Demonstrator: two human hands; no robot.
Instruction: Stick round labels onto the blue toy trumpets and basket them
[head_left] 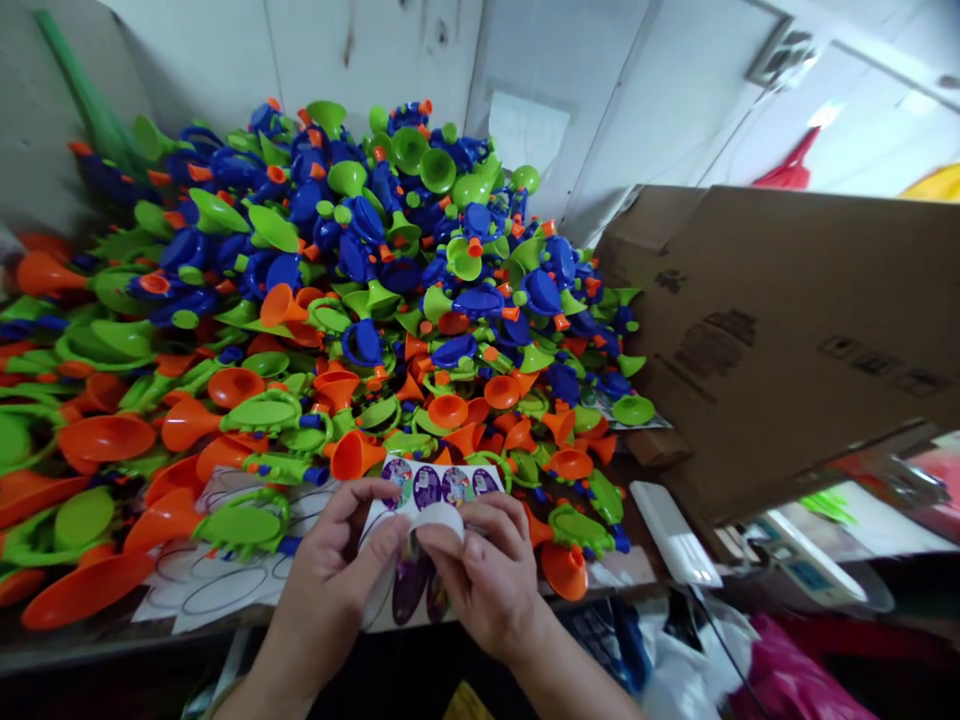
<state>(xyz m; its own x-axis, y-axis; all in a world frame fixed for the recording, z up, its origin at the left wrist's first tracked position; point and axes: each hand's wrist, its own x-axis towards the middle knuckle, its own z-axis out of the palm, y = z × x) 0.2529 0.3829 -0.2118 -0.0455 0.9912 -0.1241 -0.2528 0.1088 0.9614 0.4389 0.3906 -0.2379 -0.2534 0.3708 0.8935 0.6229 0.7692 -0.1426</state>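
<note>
As a curled white label (440, 516) is pinched by the right hand (499, 580), its left end is met by the left hand (330, 580), grip unclear.
Beneath, a sticker sheet (456, 484) is laid by the tabletop's (90, 643) front edge.

1. Cool light, brightest at upper right, pales the wall (900, 130).
2. Small glints dot the plastic horns (109, 438).
3. Deep shadow beneath the table (75, 645).
4. Print on the box (795, 290) and sticker sheet (442, 484) blurs.
5. Outer edges look stretched.
</note>
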